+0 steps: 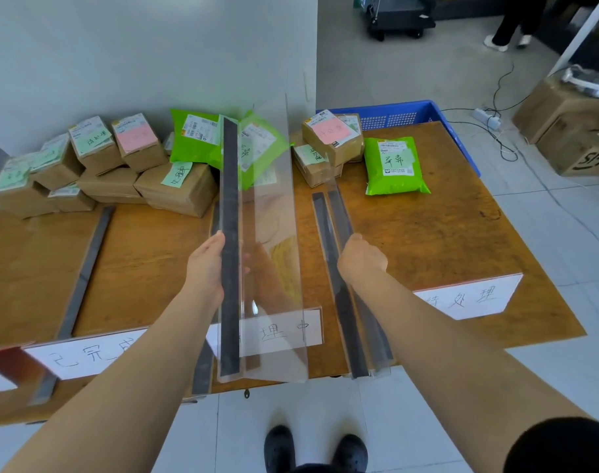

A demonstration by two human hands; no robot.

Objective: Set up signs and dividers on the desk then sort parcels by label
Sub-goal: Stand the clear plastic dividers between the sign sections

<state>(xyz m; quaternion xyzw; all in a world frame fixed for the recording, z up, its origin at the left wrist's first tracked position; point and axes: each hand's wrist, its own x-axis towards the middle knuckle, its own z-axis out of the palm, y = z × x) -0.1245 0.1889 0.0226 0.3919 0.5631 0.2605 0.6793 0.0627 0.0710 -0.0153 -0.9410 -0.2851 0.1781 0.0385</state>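
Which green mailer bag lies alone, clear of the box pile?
The green bag on the right, flat on bare desk; the other green bags rest among the boxes.

You see a brown wood-grain counter point(427, 233), bright green mailers point(395, 165), tan boxes point(175, 192), a clear divider point(274, 233) with a black strip point(230, 250), and a blue perforated crate point(400, 116).

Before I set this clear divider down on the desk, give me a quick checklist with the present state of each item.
1. Left hand grips the clear divider by its dark strip: ok.
2. Right hand rests on the second divider lying at the desk's right: ok.
3. Dark strip on the desk under the held divider, free of parcels: ok.
4. Held divider aligned with that strip: not ok, it is raised and tilted.
5. Three signs at the front edge: ok.
6. Parcels clear of the far end of the strip: cannot tell.
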